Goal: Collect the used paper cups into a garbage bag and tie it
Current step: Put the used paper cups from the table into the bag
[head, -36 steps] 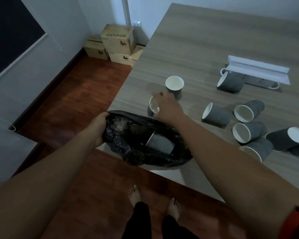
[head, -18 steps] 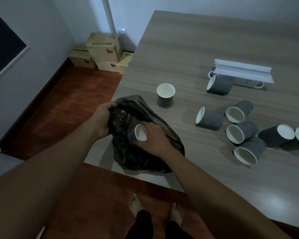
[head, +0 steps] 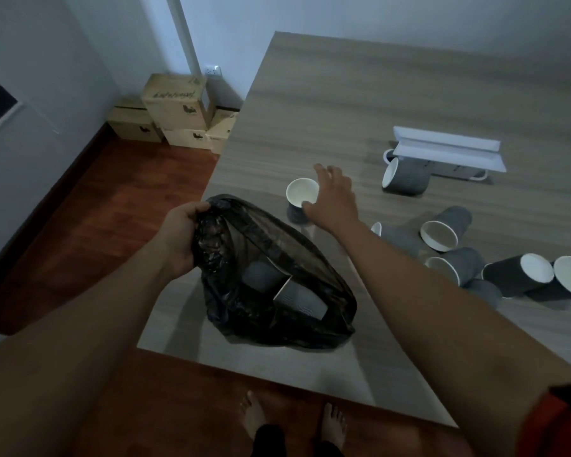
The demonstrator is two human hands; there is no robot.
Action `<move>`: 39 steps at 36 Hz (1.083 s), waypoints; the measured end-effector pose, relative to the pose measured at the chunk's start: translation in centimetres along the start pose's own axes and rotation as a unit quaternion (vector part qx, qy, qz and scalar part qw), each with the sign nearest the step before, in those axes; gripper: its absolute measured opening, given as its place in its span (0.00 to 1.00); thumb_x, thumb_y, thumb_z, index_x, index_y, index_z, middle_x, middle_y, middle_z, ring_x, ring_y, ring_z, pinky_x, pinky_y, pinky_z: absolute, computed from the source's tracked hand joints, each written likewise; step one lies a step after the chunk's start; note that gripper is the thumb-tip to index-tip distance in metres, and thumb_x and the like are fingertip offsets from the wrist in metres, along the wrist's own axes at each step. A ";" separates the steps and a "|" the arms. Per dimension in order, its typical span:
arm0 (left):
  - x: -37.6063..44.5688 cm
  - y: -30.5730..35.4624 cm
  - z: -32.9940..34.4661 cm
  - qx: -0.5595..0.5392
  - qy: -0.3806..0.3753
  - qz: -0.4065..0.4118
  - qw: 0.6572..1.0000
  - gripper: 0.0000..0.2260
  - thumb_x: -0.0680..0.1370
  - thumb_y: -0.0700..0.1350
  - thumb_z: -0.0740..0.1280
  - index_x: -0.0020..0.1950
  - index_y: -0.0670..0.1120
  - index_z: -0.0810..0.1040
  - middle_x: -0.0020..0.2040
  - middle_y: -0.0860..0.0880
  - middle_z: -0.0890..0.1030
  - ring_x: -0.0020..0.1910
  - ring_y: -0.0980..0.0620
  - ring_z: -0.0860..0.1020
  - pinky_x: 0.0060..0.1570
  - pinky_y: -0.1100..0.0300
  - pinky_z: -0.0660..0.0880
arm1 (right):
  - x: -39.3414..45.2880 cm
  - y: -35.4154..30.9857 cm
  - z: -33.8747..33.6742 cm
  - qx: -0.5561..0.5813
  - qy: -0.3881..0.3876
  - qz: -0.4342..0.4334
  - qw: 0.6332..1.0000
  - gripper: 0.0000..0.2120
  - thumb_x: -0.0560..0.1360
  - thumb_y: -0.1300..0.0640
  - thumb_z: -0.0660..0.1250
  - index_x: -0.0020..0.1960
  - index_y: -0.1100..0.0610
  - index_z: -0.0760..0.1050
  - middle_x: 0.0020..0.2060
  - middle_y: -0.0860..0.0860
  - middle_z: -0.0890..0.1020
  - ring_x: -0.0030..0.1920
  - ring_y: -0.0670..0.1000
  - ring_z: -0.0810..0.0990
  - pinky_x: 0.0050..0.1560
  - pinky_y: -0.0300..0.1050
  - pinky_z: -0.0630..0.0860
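A black garbage bag (head: 244, 245) lies on the near corner of the wooden table (head: 360, 103), with two grey paper cups (head: 290, 293) visible inside it. My left hand (head: 178, 232) grips the bag's rim at its upper left. An upright grey paper cup (head: 299, 199) with a white inside stands just beyond the bag. My right hand (head: 333, 199) is spread around this cup, thumb against its side, fingers apart and not closed. Several more grey cups (head: 449, 229) lie tipped over to the right. Another cup (head: 406, 176) lies by a white holder.
A white folded card holder (head: 449, 150) sits on the table at the back right. Cardboard boxes (head: 175, 107) are stacked on the wooden floor against the wall at the left. My bare feet (head: 294, 420) stand at the table's near edge.
My right hand dropped the cup it carried into the bag, came out and reached forward to the upright cup. My left hand kept its hold on the bag's rim.
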State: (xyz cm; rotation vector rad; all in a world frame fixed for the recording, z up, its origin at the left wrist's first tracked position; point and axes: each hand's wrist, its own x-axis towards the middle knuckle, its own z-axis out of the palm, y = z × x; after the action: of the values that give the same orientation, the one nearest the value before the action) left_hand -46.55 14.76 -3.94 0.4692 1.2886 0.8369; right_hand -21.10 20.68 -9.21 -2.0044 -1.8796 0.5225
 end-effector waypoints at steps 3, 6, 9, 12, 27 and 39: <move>0.2 0.0 0.1 -0.010 -0.008 -0.002 1.000 0.16 0.78 0.48 0.57 0.45 0.41 0.82 0.42 0.43 0.84 0.40 0.43 0.81 0.48 0.53 0.77 | 1.7 -0.1 0.9 -0.051 -0.088 -0.012 0.995 0.44 0.69 0.48 0.70 0.78 0.52 0.52 0.77 0.56 0.54 0.73 0.61 0.58 0.68 0.60 0.64; 0.3 0.0 0.1 -0.005 -0.025 -0.006 1.000 0.16 0.78 0.48 0.58 0.47 0.41 0.82 0.43 0.42 0.84 0.40 0.43 0.81 0.48 0.52 0.76 | 2.6 0.3 2.2 -0.048 -0.109 0.000 0.993 0.45 0.69 0.46 0.71 0.78 0.53 0.51 0.78 0.54 0.54 0.74 0.61 0.58 0.68 0.60 0.64; 0.3 0.1 -0.3 0.009 -0.019 -0.005 1.000 0.13 0.76 0.48 0.60 0.45 0.42 0.80 0.40 0.43 0.80 0.37 0.43 0.77 0.42 0.53 0.72 | 2.8 0.6 3.1 -0.002 -0.083 0.014 0.996 0.43 0.70 0.46 0.71 0.78 0.56 0.54 0.75 0.52 0.61 0.70 0.60 0.64 0.64 0.58 0.67; 0.3 -0.1 -0.9 0.014 -0.005 -0.011 1.000 0.13 0.77 0.49 0.60 0.43 0.43 0.80 0.36 0.44 0.81 0.34 0.45 0.78 0.38 0.56 0.72 | 2.0 0.1 3.6 0.064 -0.016 0.056 0.996 0.41 0.70 0.43 0.70 0.76 0.57 0.58 0.69 0.55 0.66 0.67 0.59 0.68 0.62 0.55 0.70; -0.8 0.0 0.7 0.077 0.019 -0.015 0.997 0.17 0.81 0.51 0.57 0.47 0.43 0.81 0.39 0.44 0.85 0.34 0.48 0.84 0.38 0.59 0.78 | -12.6 -3.7 1.5 0.352 -0.126 0.062 0.925 0.31 0.65 0.38 0.75 0.63 0.53 0.78 0.58 0.51 0.81 0.57 0.50 0.79 0.59 0.48 0.75; -2.3 -0.3 1.4 0.122 -0.020 -0.018 0.992 0.14 0.80 0.49 0.61 0.48 0.42 0.82 0.44 0.44 0.86 0.38 0.48 0.85 0.43 0.56 0.77 | -14.6 -1.3 3.1 0.160 0.006 -0.061 0.985 0.25 0.70 0.52 0.68 0.67 0.54 0.73 0.59 0.53 0.75 0.60 0.53 0.72 0.63 0.51 0.71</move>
State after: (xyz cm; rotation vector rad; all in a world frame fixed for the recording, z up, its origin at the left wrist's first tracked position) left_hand -45.25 13.00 -2.29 0.6516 1.3655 0.6383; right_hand -24.59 6.17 -10.83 -1.6707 -1.7680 0.7243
